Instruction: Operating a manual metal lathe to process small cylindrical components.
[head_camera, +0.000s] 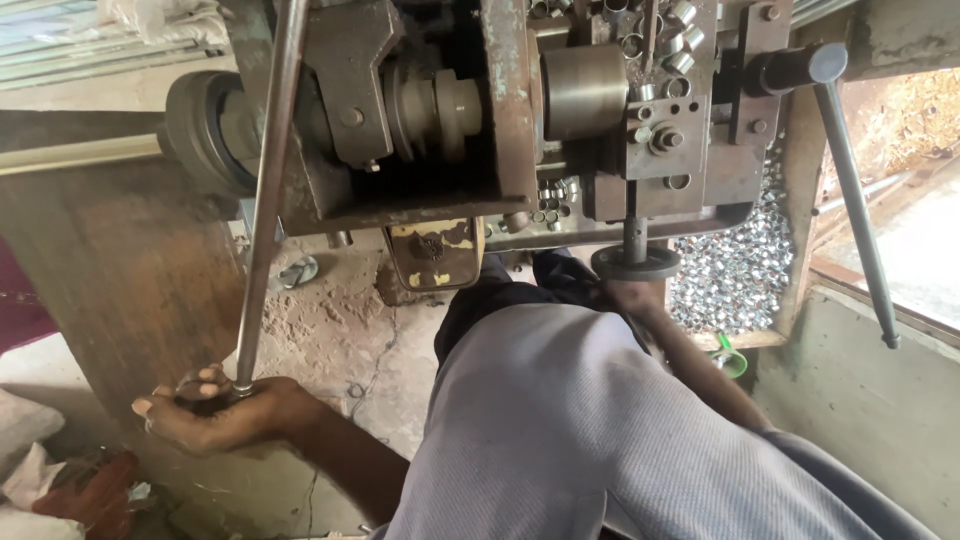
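Observation:
My left hand (215, 415) is at the lower left, closed around the dark knob (197, 387) at the end of a long steel lever rod (265, 200) that runs up to a rusty metal machine (500, 120). My right hand (632, 297) reaches past my grey-trousered knee (560, 420) and grips the small round handwheel (640, 262) on a short shaft under the machine's front. The knee hides part of this hand and its fingers.
A heap of small shiny metal rings (735, 270) fills a tray behind the handwheel, with more on top of the machine. A second lever (855, 200) slants down at the right. A brown wooden board (110, 270) stands at the left, a red rag (85, 490) below it.

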